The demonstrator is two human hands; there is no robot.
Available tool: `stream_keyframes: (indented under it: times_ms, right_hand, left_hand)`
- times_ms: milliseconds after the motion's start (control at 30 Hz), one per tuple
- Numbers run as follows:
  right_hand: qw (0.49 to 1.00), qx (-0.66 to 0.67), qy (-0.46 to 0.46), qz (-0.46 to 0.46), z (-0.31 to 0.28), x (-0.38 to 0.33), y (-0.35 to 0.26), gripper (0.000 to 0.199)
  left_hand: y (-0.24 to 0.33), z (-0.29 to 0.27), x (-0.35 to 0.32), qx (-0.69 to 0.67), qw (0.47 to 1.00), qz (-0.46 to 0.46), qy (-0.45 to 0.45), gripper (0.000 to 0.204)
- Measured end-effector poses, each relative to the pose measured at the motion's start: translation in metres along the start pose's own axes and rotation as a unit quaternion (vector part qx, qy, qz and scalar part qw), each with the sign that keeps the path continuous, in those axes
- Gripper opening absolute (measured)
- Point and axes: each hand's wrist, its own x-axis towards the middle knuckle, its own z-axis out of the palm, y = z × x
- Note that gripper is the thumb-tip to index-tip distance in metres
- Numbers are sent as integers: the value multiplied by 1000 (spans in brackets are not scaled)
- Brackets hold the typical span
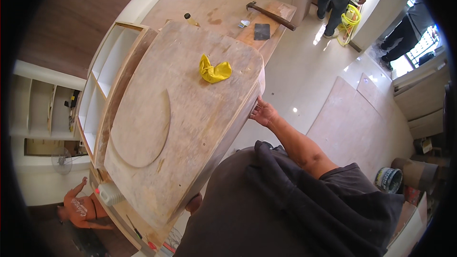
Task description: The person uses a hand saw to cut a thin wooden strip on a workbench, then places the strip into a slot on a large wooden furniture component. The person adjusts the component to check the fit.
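Big worn plywood board [190, 114], tilted, edge-held.

Centre frame: right hand [263, 113] grips the edge of a large plywood board [190, 114]; left hand [193, 204] holds its lower edge. A yellow cloth [214, 70] lies on top.

A hammer [271, 15] lies at the bench's [209, 9] far right corner, a dark square [262, 31] just beside it. White shelves [102, 83] stand along its left edge.
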Motion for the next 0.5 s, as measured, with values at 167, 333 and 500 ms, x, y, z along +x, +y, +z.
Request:
stream_keyframes:
  times_ms: [167, 333, 500]
  right_hand:
    - [1000, -8, -9, -3, 1, 0, 0, 81]
    - [1000, -9, 13, 7, 3, 0, -1, 78]
    - [999, -29, 16, 36, 9, -7, -6, 67]
  left_hand:
    - [-2, -6, 0, 3, 1000, 10, 15, 63]
    - [4, -10, 2, 1, 998, 25, 52, 65]
    - [7, -1, -4, -12, 997, 30, 72, 68]
